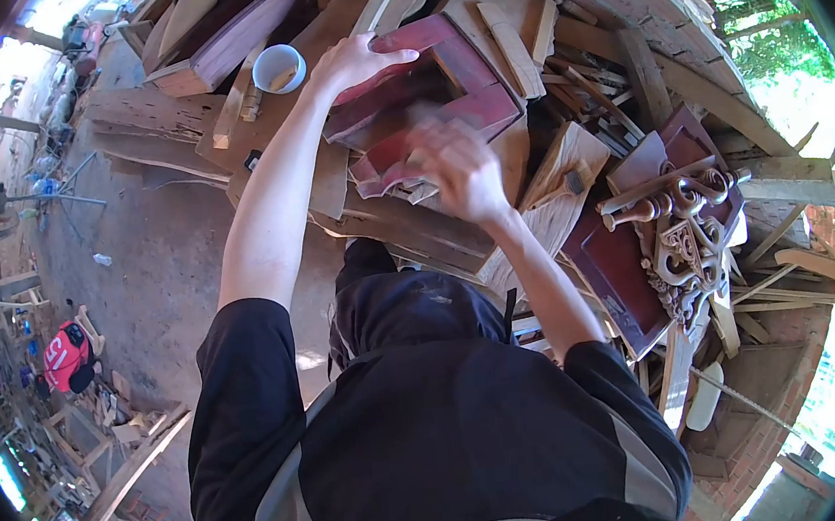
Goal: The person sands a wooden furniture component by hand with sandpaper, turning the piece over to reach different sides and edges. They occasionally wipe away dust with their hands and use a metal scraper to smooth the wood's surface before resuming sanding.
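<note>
A dark red wooden frame (479, 69), with an open middle and a scalloped near edge, lies on the wooden boards in front of me. My left hand (358, 63) grips its far left corner, the thumb laid across the red wood. Over the near side of the frame is my right hand (459, 168), its fingers bent downward and smeared by motion. Whether anything is in those fingers is hidden by the blur. Beside my left forearm stands a white cup (279, 69) with something pale brown inside.
Carved brown ornaments (682, 245) lie on a dark red panel (621, 286) to the right. A brush-like tool (571, 183) rests on a pale board. Loose planks (512, 45) are piled around the work surface. A red-and-black item (67, 356) is on the left over the concrete floor (159, 285).
</note>
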Demonstrator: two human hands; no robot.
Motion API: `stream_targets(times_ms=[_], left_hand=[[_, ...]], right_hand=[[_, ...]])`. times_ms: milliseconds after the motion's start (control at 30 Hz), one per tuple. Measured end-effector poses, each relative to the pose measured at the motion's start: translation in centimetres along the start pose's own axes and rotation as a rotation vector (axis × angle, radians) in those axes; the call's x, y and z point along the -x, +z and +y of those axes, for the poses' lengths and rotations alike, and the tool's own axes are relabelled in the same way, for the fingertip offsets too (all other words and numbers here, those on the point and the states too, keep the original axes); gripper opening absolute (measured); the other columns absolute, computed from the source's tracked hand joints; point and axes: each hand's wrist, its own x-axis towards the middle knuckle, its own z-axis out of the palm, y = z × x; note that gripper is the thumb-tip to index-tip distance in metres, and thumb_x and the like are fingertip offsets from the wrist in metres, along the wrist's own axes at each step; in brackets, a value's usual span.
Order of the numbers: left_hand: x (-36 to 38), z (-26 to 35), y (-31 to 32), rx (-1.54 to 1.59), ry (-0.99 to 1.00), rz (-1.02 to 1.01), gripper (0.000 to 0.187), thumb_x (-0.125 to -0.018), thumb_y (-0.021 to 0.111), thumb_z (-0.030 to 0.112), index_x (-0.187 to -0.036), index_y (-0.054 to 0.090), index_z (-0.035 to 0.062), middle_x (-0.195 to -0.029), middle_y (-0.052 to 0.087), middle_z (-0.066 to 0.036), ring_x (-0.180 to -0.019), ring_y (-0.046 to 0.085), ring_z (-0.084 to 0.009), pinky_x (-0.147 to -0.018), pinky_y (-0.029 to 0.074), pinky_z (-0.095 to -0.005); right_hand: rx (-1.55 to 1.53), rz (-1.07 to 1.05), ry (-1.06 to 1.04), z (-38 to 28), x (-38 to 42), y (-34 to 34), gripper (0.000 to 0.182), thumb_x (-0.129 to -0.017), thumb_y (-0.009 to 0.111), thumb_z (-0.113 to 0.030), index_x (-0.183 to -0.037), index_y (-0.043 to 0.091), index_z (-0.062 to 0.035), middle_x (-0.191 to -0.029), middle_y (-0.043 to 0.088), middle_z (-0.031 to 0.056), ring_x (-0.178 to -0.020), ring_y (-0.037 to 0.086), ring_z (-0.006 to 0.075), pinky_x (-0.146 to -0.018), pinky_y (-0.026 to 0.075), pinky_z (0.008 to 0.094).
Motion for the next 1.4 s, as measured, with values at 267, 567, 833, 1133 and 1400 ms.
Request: stream_targets(times_ms=[267, 567, 833, 1133, 1400], left_hand=[[0.0, 0.4, -0.5, 0.013, 0.000, -0.052, 0.099, -0.071, 0.071, 0.078, -0.136, 0.061, 0.0053, -0.126, 0.068, -0.023, -0.118, 0.066, -0.0344, -0.102, 0.049, -0.0420], [-0.3, 0.2, 0.0, -0.013, 0.002, -0.041, 0.098, -0.071, 0.071, 0.078, -0.137, 0.061, 0.0052, -0.126, 0.068, -0.022, -0.119, 0.065, -0.0347, -0.102, 0.049, -0.0417], [0.2, 0.3, -0.2, 0.004, -0.027, -0.044, 0.114, -0.065, 0.067, 0.085, -0.141, 0.057, 0.0013, -0.139, 0.060, -0.024, -0.130, 0.058, -0.0360, -0.113, 0.041, -0.0438], [0.8, 1.1, -0.8, 0.005, -0.041, -0.092, 0.112, -0.064, 0.067, 0.087, -0.141, 0.057, 0.0061, -0.141, 0.059, -0.022, -0.132, 0.057, -0.0353, -0.114, 0.040, -0.0464], [0.1, 0.5, 0.2, -0.087, -0.044, 0.014, 0.101, -0.070, 0.067, 0.083, -0.138, 0.060, 0.0088, -0.129, 0.067, -0.021, -0.122, 0.063, -0.0363, -0.104, 0.048, -0.0449]], right_hand=[[0.113, 0.107, -0.030, 1.7, 0.1, 0.4, 0.015, -0.082, 0.066, -0.007, -0.096, 0.072, -0.0076, -0.118, 0.072, 0.0120, -0.116, 0.066, 0.0305, -0.100, 0.050, 0.0444], [-0.044, 0.054, -0.056, 0.5, -0.8, 0.4, 0.009, -0.086, 0.065, -0.005, -0.093, 0.070, -0.0062, -0.113, 0.073, 0.0095, -0.112, 0.067, 0.0300, -0.103, 0.048, 0.0422], [-0.041, -0.113, -0.088, 1.5, -0.8, 0.7, 0.017, -0.091, 0.064, -0.005, -0.103, 0.075, -0.0065, -0.115, 0.074, 0.0100, -0.118, 0.066, 0.0219, -0.104, 0.046, 0.0398], [0.089, 0.045, 0.063, 1.0, 0.2, 1.1, 0.016, -0.084, 0.067, -0.003, -0.098, 0.073, -0.0075, -0.122, 0.072, 0.0061, -0.124, 0.063, 0.0212, -0.105, 0.046, 0.0416], [0.336, 0.316, 0.353, 4.4, 0.5, 0.7, 0.023, -0.100, 0.056, -0.013, -0.113, 0.074, -0.0061, -0.127, 0.071, 0.0062, -0.129, 0.060, 0.0219, -0.115, 0.036, 0.0437]])
